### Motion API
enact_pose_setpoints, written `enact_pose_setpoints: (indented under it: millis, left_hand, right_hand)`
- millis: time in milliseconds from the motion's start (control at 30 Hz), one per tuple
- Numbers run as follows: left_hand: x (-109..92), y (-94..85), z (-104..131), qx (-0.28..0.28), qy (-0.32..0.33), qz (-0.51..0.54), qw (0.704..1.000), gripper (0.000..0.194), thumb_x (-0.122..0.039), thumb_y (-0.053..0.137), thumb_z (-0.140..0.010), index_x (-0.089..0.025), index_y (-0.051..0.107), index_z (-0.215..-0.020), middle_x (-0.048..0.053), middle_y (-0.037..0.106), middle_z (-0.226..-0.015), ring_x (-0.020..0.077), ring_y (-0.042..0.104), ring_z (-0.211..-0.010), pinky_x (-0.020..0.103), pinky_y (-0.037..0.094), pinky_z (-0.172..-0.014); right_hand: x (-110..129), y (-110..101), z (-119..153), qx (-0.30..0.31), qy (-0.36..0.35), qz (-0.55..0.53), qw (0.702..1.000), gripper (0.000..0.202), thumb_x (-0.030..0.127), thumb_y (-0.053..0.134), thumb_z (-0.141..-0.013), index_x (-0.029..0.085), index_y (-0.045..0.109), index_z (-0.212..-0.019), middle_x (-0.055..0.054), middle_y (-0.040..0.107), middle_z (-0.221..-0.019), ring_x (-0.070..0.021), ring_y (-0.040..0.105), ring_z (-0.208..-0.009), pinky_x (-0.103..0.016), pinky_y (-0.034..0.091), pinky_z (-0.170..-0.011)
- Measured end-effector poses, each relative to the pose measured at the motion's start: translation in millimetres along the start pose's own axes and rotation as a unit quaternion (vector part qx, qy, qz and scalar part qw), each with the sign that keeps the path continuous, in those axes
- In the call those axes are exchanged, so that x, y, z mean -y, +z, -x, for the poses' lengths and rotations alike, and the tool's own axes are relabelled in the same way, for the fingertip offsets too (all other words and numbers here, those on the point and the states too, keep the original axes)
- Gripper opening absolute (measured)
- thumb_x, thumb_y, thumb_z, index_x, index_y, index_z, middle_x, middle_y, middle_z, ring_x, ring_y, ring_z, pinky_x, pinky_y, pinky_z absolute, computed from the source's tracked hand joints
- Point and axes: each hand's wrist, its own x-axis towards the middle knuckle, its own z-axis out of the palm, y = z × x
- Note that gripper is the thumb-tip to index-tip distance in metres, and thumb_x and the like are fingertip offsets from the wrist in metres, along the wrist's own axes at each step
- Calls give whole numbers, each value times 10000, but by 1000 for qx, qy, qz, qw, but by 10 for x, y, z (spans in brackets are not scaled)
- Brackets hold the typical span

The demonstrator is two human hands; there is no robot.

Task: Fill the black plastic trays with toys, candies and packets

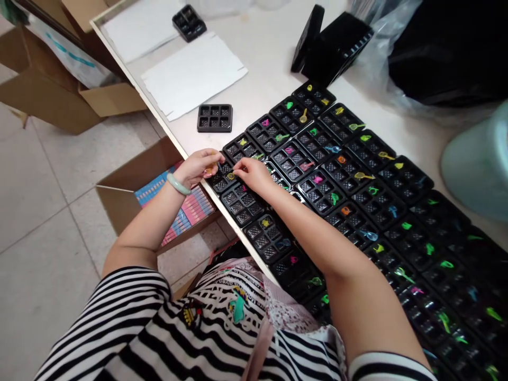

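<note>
My left hand [201, 165], with a pale green bangle [178, 184] at the wrist, is curled at the table's edge. Small yellow-orange pieces show between its fingers. Thumb and forefinger of my right hand [253, 175] are pinched together over the near end of the tray rows; what they hold, if anything, is hidden. Between the hands lies a black compartment tray [219, 185], partly covered by them, with a small yellow piece [230, 176] in one compartment. Neighbouring black trays [242, 203] hold small bright plastic pieces, some shaped like tiny rackets [304, 116].
A lone black tray [215, 117] lies near white sheets [194, 74], with another tray [189, 23] farther back. Stacked black trays [335, 47], a black bag [448, 53] and a pale bucket [476, 164] stand beyond. Below the edge, a carton [119, 203] holds pink and blue packs [190, 206].
</note>
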Motion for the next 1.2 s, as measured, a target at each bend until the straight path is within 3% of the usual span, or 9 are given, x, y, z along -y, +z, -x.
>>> enact_pose_setpoints:
  millis: [133, 333, 467, 633, 733, 867, 1033, 1200]
  left_hand:
    - [54, 72, 81, -26, 17, 68, 997, 268, -275, 879, -774, -99, 679, -802, -11, 643, -662, 19, 447, -350, 153, 217, -303]
    - [206, 470, 117, 38, 51, 134, 989, 241, -283, 837, -834, -122, 725, -973, -6, 686, -711, 27, 480, -378, 147, 250, -314]
    - [316, 735, 131, 90, 51, 133, 986, 213, -280, 782, -893, -136, 728, -1040, 11, 726, -766, 24, 497, -392, 141, 265, -335]
    - [361, 832, 200, 118, 49, 120, 984, 200, -271, 764, -903, -143, 722, -1051, 32, 748, -862, 15, 496, -395, 147, 264, -332]
    - [351, 740, 237, 58, 39, 126, 990, 149, -255, 732, -922, -139, 689, -1004, 41, 746, -912, 13, 504, -421, 140, 255, -331]
    - [345, 620, 277, -4, 27, 148, 989, 102, -232, 692, -936, -143, 643, -942, 4, 694, -785, 27, 491, -424, 135, 236, -332]
    - [330, 620, 348, -8, 11, 156, 988, 122, -240, 710, -914, -143, 636, -908, -9, 666, -726, 37, 495, -425, 137, 235, -330]
    - [291, 685, 424, -11, -34, 198, 980, 137, -235, 664, -960, -140, 625, -870, -24, 620, -656, 36, 496, -420, 119, 233, -323]
  right_hand:
    - [49, 24, 60, -34, -23, -8, 999, 68, 202, 717, -859, 203, 699, -924, -53, 711, -996, -208, 658, -903, -392, 520, -922]
    - [40, -48, 308, 2, 57, -270, 961, 305, 357, 807, -789, 226, 566, -923, 24, 693, -841, -139, 648, -718, -292, 546, -676]
    - [-21, -142, 464, 3, 82, -308, 948, 343, 401, 829, -761, 217, 583, -915, 18, 678, -814, -139, 652, -732, -266, 524, -630]
    - [-158, -270, 727, -21, 69, -244, 967, 236, 407, 757, -834, 222, 619, -879, 35, 645, -755, -120, 587, -652, -271, 500, -628]
    - [-246, -332, 946, -35, 22, -77, 996, 119, 262, 739, -847, 217, 636, -805, 17, 644, -780, -141, 591, -709, -303, 501, -714]
    - [-326, -309, 1134, 9, -34, 99, 994, 90, 127, 726, -844, 213, 702, -844, -40, 689, -915, -197, 649, -858, -351, 518, -826]
    - [-419, -252, 1224, 37, -102, 105, 989, 230, 89, 593, -922, 228, 756, -1007, -79, 757, -1096, -235, 696, -1066, -424, 542, -991]
    - [-528, -430, 1709, -59, -88, 47, 993, 238, 184, 571, -953, 260, 767, -1064, -64, 775, -1150, -231, 713, -1099, -450, 551, -1032]
